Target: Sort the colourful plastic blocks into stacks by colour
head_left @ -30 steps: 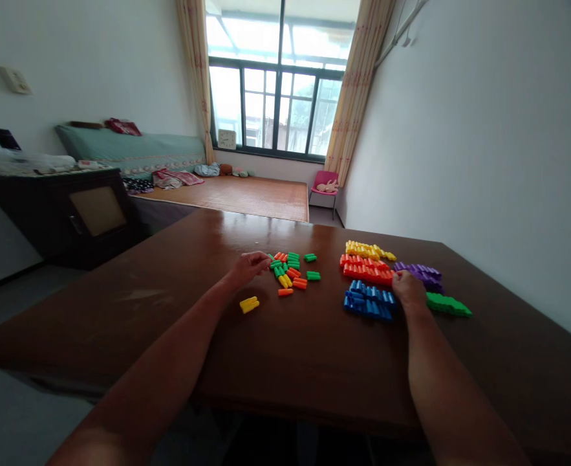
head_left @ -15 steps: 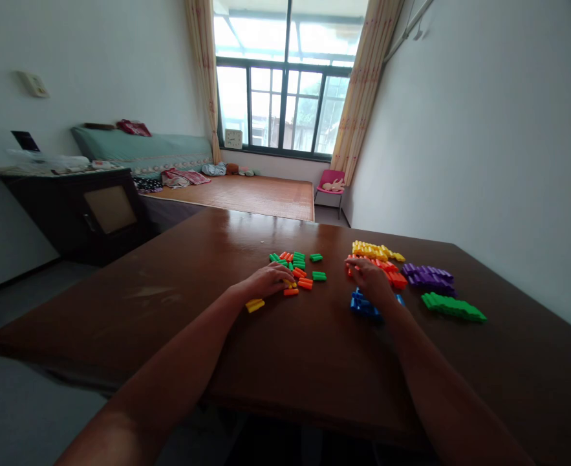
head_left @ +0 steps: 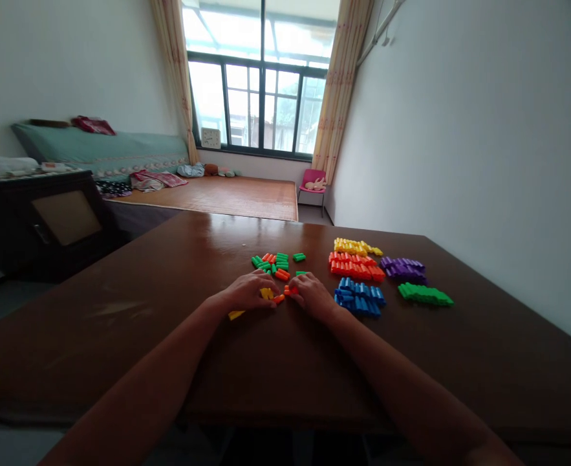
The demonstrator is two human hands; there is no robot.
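Note:
My left hand [head_left: 251,290] rests over the loose pieces, its fingers curved around some yellow pieces [head_left: 266,293] and an orange piece [head_left: 278,299]. Close to its right, my right hand [head_left: 312,294] has its fingertips closed on an orange piece [head_left: 288,290]. Behind both hands lie several green pieces [head_left: 282,261] and orange ones [head_left: 282,275]. Another yellow piece [head_left: 237,315] sits partly under my left wrist. Sorted rows stand to the right: yellow [head_left: 353,246], orange-red [head_left: 355,266], blue [head_left: 360,298], purple [head_left: 404,269] and green [head_left: 425,294].
The brown table [head_left: 144,336] reaches across the view. Beyond it are a bed [head_left: 246,196], a pink chair [head_left: 313,178] with a soft toy, and a dark cabinet [head_left: 47,220] at the left. A white wall runs along the right.
My right hand has moved left from the orange-red rows to the loose pieces, uncovering the blue rows. The camera view has turned somewhat to the right.

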